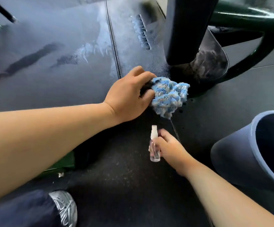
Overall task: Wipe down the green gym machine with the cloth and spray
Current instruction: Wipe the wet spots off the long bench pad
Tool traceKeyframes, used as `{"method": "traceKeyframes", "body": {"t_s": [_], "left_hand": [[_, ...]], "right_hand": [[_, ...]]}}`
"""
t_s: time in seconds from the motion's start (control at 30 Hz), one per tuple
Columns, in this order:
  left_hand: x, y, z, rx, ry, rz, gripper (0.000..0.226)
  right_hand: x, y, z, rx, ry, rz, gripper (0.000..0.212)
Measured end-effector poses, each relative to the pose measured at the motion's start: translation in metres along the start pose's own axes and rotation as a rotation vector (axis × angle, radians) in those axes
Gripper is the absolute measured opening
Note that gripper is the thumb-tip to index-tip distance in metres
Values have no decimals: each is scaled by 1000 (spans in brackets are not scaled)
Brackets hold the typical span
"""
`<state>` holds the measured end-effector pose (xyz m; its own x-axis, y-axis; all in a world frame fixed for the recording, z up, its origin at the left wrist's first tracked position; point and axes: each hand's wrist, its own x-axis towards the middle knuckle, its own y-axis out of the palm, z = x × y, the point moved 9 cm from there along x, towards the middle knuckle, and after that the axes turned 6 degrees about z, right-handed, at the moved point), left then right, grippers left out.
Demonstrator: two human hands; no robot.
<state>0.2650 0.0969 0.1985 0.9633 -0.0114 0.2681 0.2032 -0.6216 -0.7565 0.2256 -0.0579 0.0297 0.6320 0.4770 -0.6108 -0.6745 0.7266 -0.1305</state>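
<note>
My left hand [129, 94] grips a crumpled blue and white cloth [169, 96] at the near right edge of the machine's dark padded surface [51, 54], which shows wet streaks. My right hand [170, 148] holds a small clear spray bottle [154, 145] with a white nozzle, upright, just below the cloth and above the dark floor. The machine's dark green curved frame tube [267, 38] rises at the top right beside a black upright post [185, 30]. A green part of the frame [62, 163] shows under my left forearm.
A blue-grey bucket [251, 151] lies tilted on the floor at the right, its opening facing right. My grey shoe [65, 207] and dark trouser leg are at the bottom left. Speckled black rubber floor [124, 185] fills the middle foreground.
</note>
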Motion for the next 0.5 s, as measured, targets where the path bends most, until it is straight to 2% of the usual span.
{"method": "traceKeyframes", "body": {"t_s": [0.07, 0.17, 0.3, 0.37, 0.43, 0.5], "left_hand": [[11, -34, 12, -41, -54, -95, 48], [15, -103, 53, -61, -184, -277, 45], [-15, -154, 134, -202, -550, -355, 26], [-35, -171, 163, -272, -619, -381, 37], [-60, -200, 190, -207, -674, -413, 49], [-81, -220, 216, -249, -784, -483, 40]], "right_hand": [[-2, 17, 42, 191, -62, 98, 26], [0, 38, 103, 244, -205, 172, 37], [6, 70, 157, 368, -276, 273, 35], [8, 85, 180, 406, -291, 332, 36], [14, 107, 204, 349, -311, 368, 43], [24, 118, 219, 201, -341, 344, 46]]}}
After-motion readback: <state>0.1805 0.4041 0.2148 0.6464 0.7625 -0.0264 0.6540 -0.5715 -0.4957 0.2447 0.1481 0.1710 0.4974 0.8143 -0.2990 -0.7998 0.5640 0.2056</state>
